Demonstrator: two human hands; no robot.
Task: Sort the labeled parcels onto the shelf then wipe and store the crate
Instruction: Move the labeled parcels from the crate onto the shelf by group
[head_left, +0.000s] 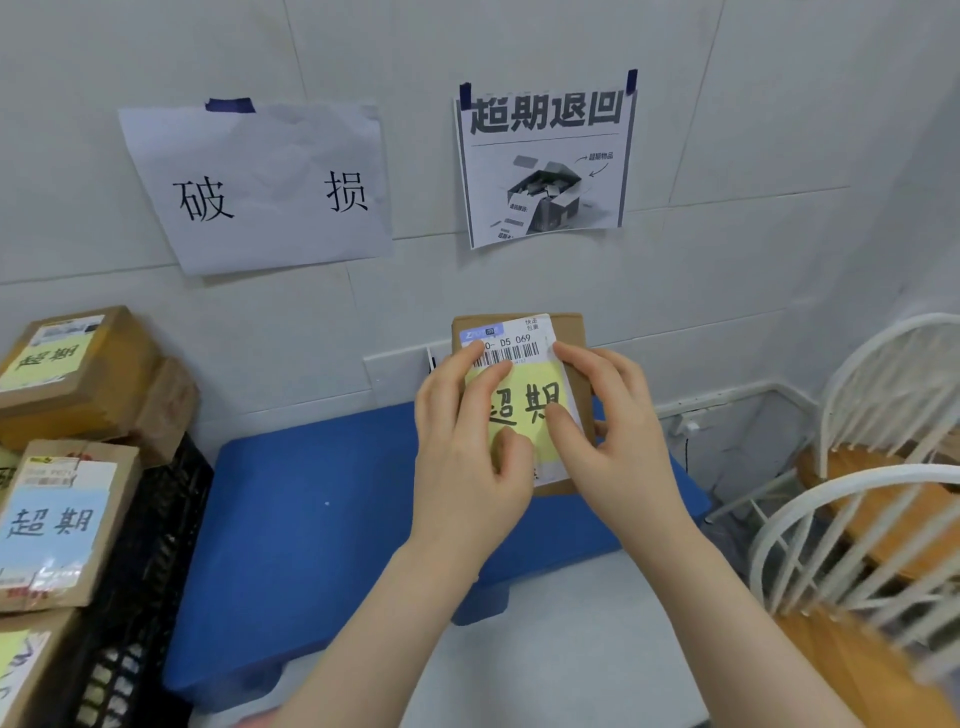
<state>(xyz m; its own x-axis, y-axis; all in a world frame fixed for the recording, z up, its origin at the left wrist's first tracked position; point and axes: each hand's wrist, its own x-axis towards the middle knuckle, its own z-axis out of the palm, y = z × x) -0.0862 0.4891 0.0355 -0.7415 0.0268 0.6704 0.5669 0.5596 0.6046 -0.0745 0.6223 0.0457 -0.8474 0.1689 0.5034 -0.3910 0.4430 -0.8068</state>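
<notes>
A small brown cardboard parcel (569, 332) with a white barcode label and a yellow handwritten note is held upright above the blue platform (311, 509). My left hand (467, 457) grips its left edge, thumb pressed on the yellow note. My right hand (613, 441) grips its right edge, thumb on the label. At the left, a black crate (150, 571) holds several more labeled cardboard parcels; one parcel carries a pale blue note (57, 525), and another parcel with a yellow note (67, 364) lies on top.
Two paper signs are taped to the white tiled wall: a plain handwritten sign (260, 187) on the left and a printed sign (545, 161) above the held parcel. White wooden chairs (872, 519) stand close on the right.
</notes>
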